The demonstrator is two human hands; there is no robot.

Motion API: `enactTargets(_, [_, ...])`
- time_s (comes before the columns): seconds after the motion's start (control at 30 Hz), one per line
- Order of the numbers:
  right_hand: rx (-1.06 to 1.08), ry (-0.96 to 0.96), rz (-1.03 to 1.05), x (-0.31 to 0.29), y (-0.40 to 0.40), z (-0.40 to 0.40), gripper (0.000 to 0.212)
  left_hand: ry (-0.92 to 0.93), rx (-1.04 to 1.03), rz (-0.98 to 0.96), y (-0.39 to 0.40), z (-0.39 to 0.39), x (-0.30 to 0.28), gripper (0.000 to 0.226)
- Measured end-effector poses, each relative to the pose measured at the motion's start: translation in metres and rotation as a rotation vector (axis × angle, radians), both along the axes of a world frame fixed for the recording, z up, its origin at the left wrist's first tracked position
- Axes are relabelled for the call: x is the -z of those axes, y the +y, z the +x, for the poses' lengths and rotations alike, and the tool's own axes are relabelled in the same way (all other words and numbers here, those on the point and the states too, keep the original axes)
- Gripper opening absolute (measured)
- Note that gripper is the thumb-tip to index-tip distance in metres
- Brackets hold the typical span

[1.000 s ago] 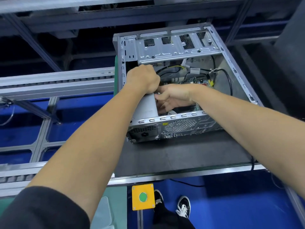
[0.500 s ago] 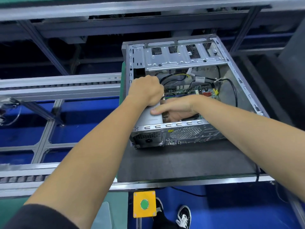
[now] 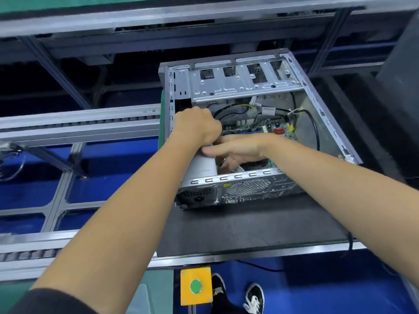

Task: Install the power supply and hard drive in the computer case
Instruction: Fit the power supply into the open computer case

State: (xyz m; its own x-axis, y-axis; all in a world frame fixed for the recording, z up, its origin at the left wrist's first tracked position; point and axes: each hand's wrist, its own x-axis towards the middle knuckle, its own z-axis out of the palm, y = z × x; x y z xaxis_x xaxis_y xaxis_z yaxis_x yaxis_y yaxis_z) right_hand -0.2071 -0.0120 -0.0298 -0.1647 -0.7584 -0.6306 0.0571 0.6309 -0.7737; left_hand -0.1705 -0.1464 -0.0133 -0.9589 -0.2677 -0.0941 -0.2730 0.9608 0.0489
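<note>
Left hand (image 3: 196, 126) clenched, knuckles up, over far end of grey power supply (image 3: 200, 168); whatever lies inside the fist hidden, so grasp on the unit cannot be confirmed. Right hand (image 3: 235, 150) alongside, touching left hand at the knuckles, index finger extended and laid across top edge of power supply, remaining fingers loosely bent downward into computer case (image 3: 249, 177); nothing seen held, fingertips partly hidden. Power supply seated in case corner below and toward the wrist of left hand, its fan grille and socket showing at rear panel. Motherboard (image 3: 260, 129) beyond right hand, black cables (image 3: 314, 132) looping farther out. Drive cage (image 3: 238, 83) beyond both hands at far side of case. Hard drive not identifiable. Case resting on dark mat (image 3: 249, 225). Yellow button box (image 3: 196, 285) well behind both wrists, near shoes (image 3: 255, 295).
</note>
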Motion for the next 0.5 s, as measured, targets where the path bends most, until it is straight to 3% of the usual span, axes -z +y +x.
enactTargets(0.07, [-0.042,0.112,0.011,-0.003,0.001,0.000,0.105,-0.022,-0.007,0.019,-0.001,0.003,-0.001,0.020])
enactTargets(0.13, [-0.094,0.292,-0.010,-0.006,0.003,0.001,0.104,-0.022,-0.002,0.039,-0.003,0.004,-0.002,0.019])
enactTargets(0.27, [-0.113,0.502,-0.106,-0.016,0.008,0.005,0.084,-0.072,0.007,0.054,-0.001,0.002,-0.009,0.016])
enactTargets(0.4, [-0.263,0.689,-0.071,-0.032,0.015,0.018,0.063,-0.135,0.012,0.051,-0.003,-0.001,-0.015,0.026])
enactTargets(0.43, [-0.315,0.727,-0.037,-0.034,0.015,0.023,0.067,-0.137,0.009,0.052,-0.004,-0.001,-0.015,0.029])
enactTargets(0.5, [-0.363,0.812,0.023,-0.035,0.016,0.033,0.099,-0.138,-0.002,0.046,-0.005,0.000,-0.014,0.039])
